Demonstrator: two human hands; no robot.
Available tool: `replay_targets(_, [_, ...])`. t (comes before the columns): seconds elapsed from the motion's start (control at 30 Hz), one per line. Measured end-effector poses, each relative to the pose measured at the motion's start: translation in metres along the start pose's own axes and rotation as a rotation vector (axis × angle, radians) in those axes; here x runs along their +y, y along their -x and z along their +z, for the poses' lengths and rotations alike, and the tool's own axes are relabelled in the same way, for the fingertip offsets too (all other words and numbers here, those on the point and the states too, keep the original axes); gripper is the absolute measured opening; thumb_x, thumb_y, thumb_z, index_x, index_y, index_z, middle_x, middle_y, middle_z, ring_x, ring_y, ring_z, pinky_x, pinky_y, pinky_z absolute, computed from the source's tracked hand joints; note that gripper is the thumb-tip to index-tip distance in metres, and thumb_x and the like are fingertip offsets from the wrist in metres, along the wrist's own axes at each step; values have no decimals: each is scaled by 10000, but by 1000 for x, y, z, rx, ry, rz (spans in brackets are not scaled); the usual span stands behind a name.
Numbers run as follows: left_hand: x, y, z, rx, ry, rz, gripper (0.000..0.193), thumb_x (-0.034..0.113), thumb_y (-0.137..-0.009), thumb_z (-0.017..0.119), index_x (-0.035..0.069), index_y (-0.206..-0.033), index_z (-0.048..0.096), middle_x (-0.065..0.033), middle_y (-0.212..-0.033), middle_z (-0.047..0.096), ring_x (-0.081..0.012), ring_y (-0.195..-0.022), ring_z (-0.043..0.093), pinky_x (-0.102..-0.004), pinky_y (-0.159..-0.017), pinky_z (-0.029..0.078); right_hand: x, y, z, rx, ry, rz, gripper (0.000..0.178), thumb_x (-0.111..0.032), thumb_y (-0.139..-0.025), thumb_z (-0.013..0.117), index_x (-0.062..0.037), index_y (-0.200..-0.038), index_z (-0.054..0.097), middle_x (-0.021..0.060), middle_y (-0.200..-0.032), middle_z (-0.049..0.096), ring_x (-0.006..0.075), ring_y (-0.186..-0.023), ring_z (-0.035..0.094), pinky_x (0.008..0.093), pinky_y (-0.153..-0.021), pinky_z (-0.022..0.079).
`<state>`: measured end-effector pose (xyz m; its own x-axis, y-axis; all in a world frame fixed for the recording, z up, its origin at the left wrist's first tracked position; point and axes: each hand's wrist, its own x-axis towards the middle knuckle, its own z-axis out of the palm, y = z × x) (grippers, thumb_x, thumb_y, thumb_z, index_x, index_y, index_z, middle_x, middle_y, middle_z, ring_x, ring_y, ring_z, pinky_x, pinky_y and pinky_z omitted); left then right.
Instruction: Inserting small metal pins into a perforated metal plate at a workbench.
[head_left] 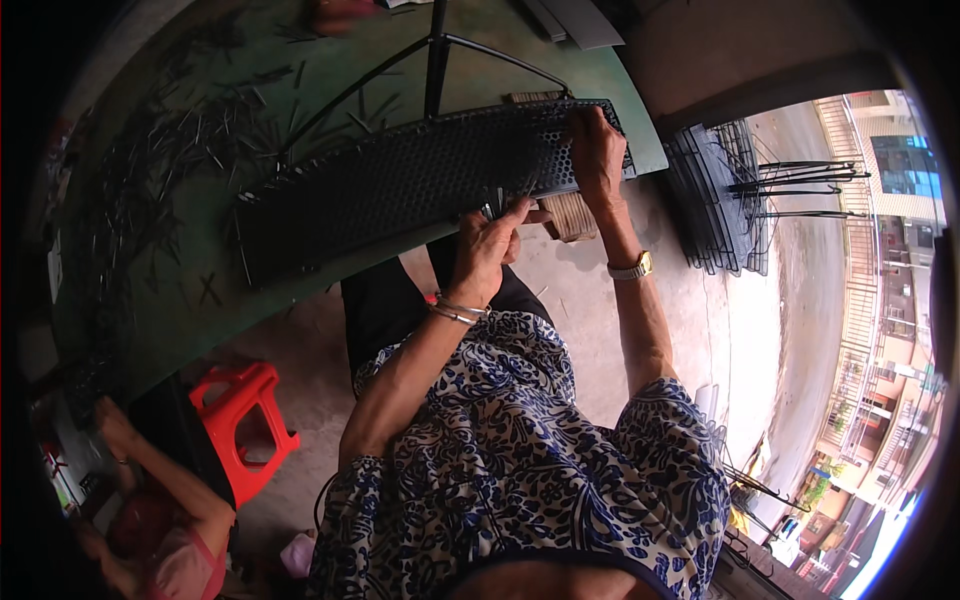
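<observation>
At the left, a co-worker's hand (116, 430) reaches the green table (215, 310), where dark strips (205, 150) lie scattered, above a red stool (240, 425). A black mesh panel (400, 180) lies along the table's near edge. The left hand (487, 250) pinches thin pieces (494, 204) at its front; the right hand (598, 160) curls at its right end, its grip unclear, beside black racks (715, 205).

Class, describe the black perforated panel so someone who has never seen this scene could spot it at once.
Find the green table at upper left. At its near edge, the person's left hand and right hand meet a long black panel. Its close-set small holes set it apart from the loose dark strips scattered to its left.
</observation>
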<state>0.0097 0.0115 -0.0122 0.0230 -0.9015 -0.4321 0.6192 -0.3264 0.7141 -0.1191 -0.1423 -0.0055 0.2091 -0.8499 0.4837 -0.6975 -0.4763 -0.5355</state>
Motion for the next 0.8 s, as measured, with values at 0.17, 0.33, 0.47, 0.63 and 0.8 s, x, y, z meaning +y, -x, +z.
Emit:
replay_targets(0.17, [-4, -2, -1, -1, 50, 12, 190, 193, -930, 591, 28, -970, 677, -65, -784, 703, 3, -399, 259, -198, -374, 183, 4, -2, -1, -18, 32, -31, 135, -139, -915, 533, -18, -869, 570, 111, -664, 645, 226, -596, 646, 338, -563, 480])
replay_targets(0.33, [-5, -1, -4, -23, 43, -14, 172, 188, -932, 586, 44, -986, 664, -106, -922, 714, 7, -416, 274, -188, -379, 195, 13, -3, 4, -66, 25, -39, 134, -149, -901, 555, -22, -899, 595, 116, -691, 644, 267, -625, 648, 342, -582, 488])
replay_targets(0.47, [-7, -2, -3, -51, 76, -34, 164, 189, -928, 591, 52, -985, 661, -95, -942, 712, 5, -427, 278, -182, -387, 207, 9, -4, 5, -61, 103, -117, 128, -156, -881, 574, -56, -933, 634, 119, -851, 658, 291, -736, 651, 366, -633, 493])
replay_targets(0.63, [-6, -1, -3, -69, 115, -59, 176, 199, -921, 602, 55, -1009, 652, -98, -994, 703, 9, -440, 290, -176, -395, 215, -2, -4, -2, -115, 159, -48, 138, -180, -854, 601, -132, -966, 667, 105, -1002, 604, 310, -868, 621, 394, -724, 485])
replay_targets(0.8, [-8, -1, -2, -92, 146, -79, 190, 204, -916, 609, 54, -1027, 647, -98, -1016, 698, 10, -451, 294, -167, -408, 227, -2, 1, 3, -153, 193, -126, 143, -205, -857, 584, -164, -960, 674, 111, -939, 585, 311, -858, 613, 394, -712, 486])
